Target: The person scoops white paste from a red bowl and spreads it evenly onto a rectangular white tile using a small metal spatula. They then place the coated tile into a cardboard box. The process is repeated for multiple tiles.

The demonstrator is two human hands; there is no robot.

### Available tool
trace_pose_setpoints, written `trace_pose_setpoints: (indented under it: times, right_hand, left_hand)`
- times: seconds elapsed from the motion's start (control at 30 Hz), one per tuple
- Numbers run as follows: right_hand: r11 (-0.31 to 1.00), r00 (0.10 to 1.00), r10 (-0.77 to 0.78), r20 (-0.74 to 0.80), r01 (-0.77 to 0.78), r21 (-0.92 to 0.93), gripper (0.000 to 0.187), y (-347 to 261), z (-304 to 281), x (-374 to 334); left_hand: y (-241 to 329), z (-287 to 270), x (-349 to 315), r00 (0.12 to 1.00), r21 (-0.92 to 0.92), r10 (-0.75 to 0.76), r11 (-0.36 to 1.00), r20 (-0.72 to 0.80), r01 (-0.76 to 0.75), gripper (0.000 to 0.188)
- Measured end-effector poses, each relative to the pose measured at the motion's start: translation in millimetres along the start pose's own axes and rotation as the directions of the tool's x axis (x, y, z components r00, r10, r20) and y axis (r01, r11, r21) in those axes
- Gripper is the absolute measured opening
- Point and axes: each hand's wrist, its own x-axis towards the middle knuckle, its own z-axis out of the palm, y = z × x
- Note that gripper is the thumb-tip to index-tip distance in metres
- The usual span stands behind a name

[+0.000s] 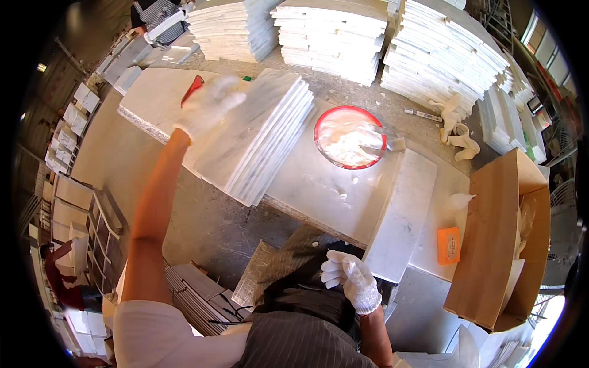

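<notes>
In the upper left of the frame, the gloved left hand is a motion blur over the left part of the stack of marble slabs, beside a red tool, and whether it grips anything cannot be told. The gloved right hand, at lower centre, hangs loosely spread with fingers bent and nothing visible in it. Right of the stack, a red bowl of white paste sits on the worktop.
</notes>
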Motion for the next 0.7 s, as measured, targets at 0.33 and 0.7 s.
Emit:
trace_pose_setpoints:
  times: [0.33,0.7]
  right_hand:
    - [0.995,0.998,0.050,-0.033,-0.053,-0.088,0.061,-1,4,-4]
    - [0.989,0.999,-0.009,0.040,0.015,-0.148,0.049,-11,9,-8]
  left_hand:
    - [15,50,-12,0.938,0.258,-0.260,0.945,0.227,0.200,0.114]
    - [50,75,-46,0.989,0.551,0.138,0.830,-0.047,-0.090,0.081]
